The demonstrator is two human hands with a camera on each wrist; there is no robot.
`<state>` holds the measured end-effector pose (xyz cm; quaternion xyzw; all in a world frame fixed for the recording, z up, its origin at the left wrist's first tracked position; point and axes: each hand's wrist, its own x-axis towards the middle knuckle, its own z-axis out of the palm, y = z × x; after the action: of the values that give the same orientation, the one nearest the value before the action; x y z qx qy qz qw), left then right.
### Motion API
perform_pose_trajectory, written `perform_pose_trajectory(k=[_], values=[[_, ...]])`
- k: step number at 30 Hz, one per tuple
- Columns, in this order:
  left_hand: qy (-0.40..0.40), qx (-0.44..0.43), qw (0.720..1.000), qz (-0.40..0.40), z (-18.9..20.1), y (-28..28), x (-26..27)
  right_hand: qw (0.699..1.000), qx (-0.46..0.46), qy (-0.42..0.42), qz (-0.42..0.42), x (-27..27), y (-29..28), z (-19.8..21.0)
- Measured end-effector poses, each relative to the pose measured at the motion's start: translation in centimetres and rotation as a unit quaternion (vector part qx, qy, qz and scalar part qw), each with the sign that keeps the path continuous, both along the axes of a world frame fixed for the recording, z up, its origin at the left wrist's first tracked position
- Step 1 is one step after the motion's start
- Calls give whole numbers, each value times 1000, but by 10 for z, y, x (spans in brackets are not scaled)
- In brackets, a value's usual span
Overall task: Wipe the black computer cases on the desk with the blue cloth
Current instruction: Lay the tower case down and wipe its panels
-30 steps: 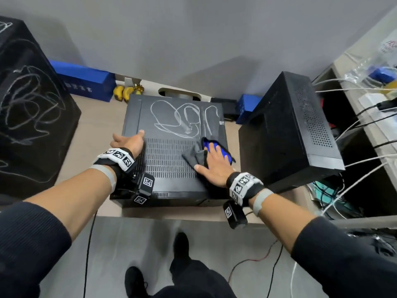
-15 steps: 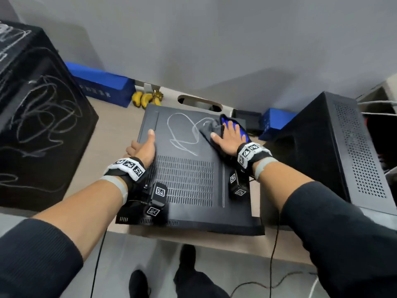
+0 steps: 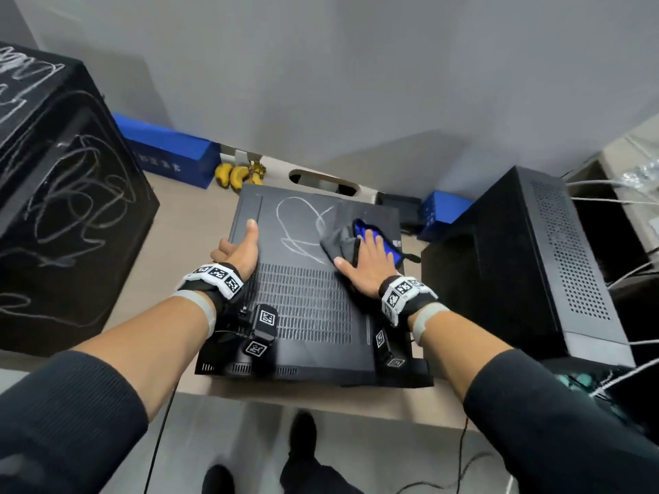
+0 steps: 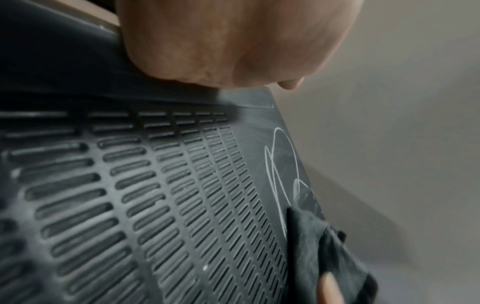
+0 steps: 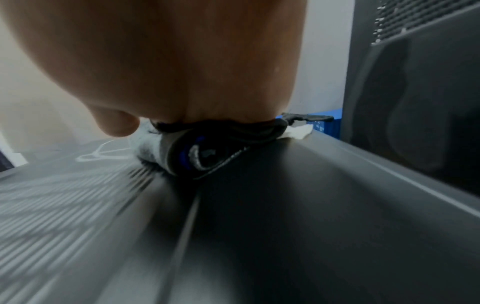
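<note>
Drawn nearer, flat right hand (image 3: 371, 262) presses cloth (image 3: 340, 244); left hand (image 3: 242, 254) grips case (image 3: 306, 315).

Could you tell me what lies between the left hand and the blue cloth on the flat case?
Only white scribbles on the bare top of the flat case, shown in the head view.

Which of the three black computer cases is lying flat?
The middle case, under the blue cloth; the left case and right case stand upright.
</note>
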<state>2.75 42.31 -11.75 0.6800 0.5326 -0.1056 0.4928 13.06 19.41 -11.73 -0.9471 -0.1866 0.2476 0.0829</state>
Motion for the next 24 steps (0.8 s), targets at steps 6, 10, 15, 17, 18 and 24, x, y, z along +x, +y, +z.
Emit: perform_pose_trajectory(k=[6, 10, 15, 17, 18, 24], values=[[30, 2, 999, -36, 2, 8, -1, 999, -20, 14, 36, -54, -52, -4], [19, 20, 999, -26, 5, 1, 7, 998, -40, 10, 55, -45, -52, -7], [27, 30, 999, -25, -1, 7, 22, 999, -34, 12, 41, 8, -26, -1], [24, 28, 999, -15, -7, 8, 25, 999, -33, 6, 28, 34, -13, -2], [21, 28, 999, -10, -10, 8, 26, 999, -31, 3, 22, 46, -7, -3], [35, 40, 999, -8, -13, 8, 30, 1000, -17, -20, -3, 110, 27, -8]])
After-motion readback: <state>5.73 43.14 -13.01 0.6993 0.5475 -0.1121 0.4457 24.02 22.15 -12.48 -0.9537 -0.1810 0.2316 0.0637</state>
